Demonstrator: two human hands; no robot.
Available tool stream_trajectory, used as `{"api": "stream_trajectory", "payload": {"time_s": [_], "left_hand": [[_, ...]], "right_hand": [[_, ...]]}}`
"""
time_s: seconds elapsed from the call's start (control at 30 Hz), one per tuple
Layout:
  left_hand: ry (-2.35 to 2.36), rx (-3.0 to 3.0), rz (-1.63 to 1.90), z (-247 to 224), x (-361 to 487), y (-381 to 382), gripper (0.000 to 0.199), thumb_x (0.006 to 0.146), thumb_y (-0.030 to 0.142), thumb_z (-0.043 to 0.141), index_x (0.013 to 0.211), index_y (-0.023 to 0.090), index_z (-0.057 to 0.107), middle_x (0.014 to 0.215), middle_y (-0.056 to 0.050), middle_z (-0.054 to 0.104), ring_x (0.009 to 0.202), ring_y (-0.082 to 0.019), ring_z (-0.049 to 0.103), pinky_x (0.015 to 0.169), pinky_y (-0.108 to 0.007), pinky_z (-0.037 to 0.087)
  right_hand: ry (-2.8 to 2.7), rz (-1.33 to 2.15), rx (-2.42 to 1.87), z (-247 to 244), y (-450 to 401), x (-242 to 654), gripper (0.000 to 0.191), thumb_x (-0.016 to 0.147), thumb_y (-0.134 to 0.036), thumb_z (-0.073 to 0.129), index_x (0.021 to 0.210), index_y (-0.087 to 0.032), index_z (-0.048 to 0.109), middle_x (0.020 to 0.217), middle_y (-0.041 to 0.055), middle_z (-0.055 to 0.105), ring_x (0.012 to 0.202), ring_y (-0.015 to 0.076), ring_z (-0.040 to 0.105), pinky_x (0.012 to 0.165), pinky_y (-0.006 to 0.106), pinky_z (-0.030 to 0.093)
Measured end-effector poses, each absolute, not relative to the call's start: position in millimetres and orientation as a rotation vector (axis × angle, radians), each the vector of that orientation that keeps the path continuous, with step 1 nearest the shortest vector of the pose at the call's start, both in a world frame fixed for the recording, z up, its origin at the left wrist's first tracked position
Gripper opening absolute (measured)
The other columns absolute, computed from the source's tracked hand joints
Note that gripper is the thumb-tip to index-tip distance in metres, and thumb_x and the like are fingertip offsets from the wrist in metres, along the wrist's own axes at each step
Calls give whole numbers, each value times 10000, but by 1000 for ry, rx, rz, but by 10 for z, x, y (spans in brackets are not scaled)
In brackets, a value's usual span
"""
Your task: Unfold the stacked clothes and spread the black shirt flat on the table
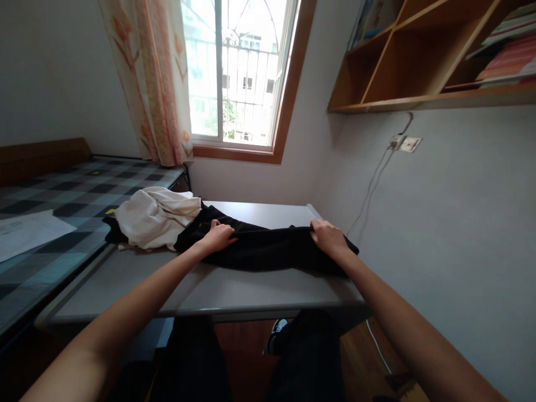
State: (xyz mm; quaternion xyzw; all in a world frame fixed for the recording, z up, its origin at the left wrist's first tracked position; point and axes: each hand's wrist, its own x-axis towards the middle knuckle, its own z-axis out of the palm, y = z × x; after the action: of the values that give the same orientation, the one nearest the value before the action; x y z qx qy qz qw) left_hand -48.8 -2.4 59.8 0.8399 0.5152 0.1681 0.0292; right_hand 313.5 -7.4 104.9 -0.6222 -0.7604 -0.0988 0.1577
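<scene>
Left hand (218,237) and right hand (329,237) both gripped the black garment (263,249). Uneven pulling between them risked creasing or skewing it.

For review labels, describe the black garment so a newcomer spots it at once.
Below the brown-framed window stands a pale rectangular table. On it, the left hand and right hand hold the long black cloth garment. Its colour sets it apart from the adjoining crumpled white cloth.

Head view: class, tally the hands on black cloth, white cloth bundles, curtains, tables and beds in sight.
Left hand and right hand on black cloth: 2
White cloth bundle: 1
Curtain: 1
Table: 1
Bed: 1
Total: 6
</scene>
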Motion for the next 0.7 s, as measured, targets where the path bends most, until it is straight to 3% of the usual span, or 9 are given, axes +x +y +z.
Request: {"api": "stream_trajectory", "payload": {"time_s": [0.1, 0.2, 0.27, 0.37, 0.43, 0.5, 0.57, 0.7], "left_hand": [[1171, 2244, 528, 867, -332, -194, 407, 853, 534, 576, 749, 166, 716, 645, -39, 644, 627, -191, 614, 680, -318, 479], [787, 1856, 341, 1052, -159, -344, 530, 899, 614, 463, 976, 160, 726, 717, -52, 673, 629, -159, 633, 620, -270, 501], [770, 1753, 349, 1053, -49, -363, 519, 892, 581, 510, 1181, 173, 647, 790, -59, 681, 644, -165, 655, 624, -290, 530], [987, 1857, 683, 917, 129, -312, 726, 768, 470, 716, 1389, 202, 453, 1028, -98, 644, 861, -230, 673, 769, -392, 558], [1155, 1978, 946, 820, 255, -290, 939, 667, 419, 804, 1456, 190, 348, 1242, -157, 531, 1143, -305, 565, 973, -471, 475], [1319, 2056, 1129, 770, 353, -302, 1018, 630, 410, 827, 1474, 178, 307, 1340, -181, 418, 1288, -355, 420, 1081, -523, 364], [1461, 2095, 1252, 770, 390, -332, 920, 651, 400, 812, 1433, 197, 373, 1342, -164, 392, 1297, -369, 385, 1086, -558, 334], [1367, 2278, 1305, 836, 260, -374, 406, 806, 303, 678, 1201, 233, 612, 1274, -100, 492, 1149, -290, 521, 1030, -486, 405]], "right_hand": [[-1839, -198, -1708, 1233, 23, 3150, 157, 869, -246, 498, 989, -198, 587, 933, 144, 680, 911, 289, 617, 798, 385, 463], [-1536, 304, -1416, 1380, 162, 3036, 177, 863, -394, 499, 897, -228, 548, 828, 70, 676, 855, 251, 624, 804, 373, 497], [-1363, 660, -1160, 1462, 207, 2872, 252, 830, -496, 517, 853, -246, 543, 793, 26, 674, 824, 224, 632, 793, 363, 527], [-1286, 1004, -903, 1598, 139, 2573, 319, 790, -551, 540, 837, -241, 595, 773, 26, 685, 829, 230, 652, 811, 389, 550], [-1307, 1162, -783, 1707, 24, 2401, 345, 795, -550, 528, 857, -228, 633, 803, 42, 705, 884, 243, 662, 848, 414, 551], [-1329, 1265, -695, 1816, -100, 2286, 359, 814, -537, 508, 887, -220, 661, 845, 49, 720, 948, 251, 663, 887, 433, 545], [-1334, 1310, -644, 1902, -192, 2235, 369, 835, -523, 487, 917, -219, 678, 870, 48, 727, 1000, 254, 658, 918, 445, 536], [-1307, 1241, -646, 1956, -183, 2311, 361, 848, -516, 488, 939, -225, 682, 864, 43, 730, 1008, 251, 659, 921, 441, 539]]}}
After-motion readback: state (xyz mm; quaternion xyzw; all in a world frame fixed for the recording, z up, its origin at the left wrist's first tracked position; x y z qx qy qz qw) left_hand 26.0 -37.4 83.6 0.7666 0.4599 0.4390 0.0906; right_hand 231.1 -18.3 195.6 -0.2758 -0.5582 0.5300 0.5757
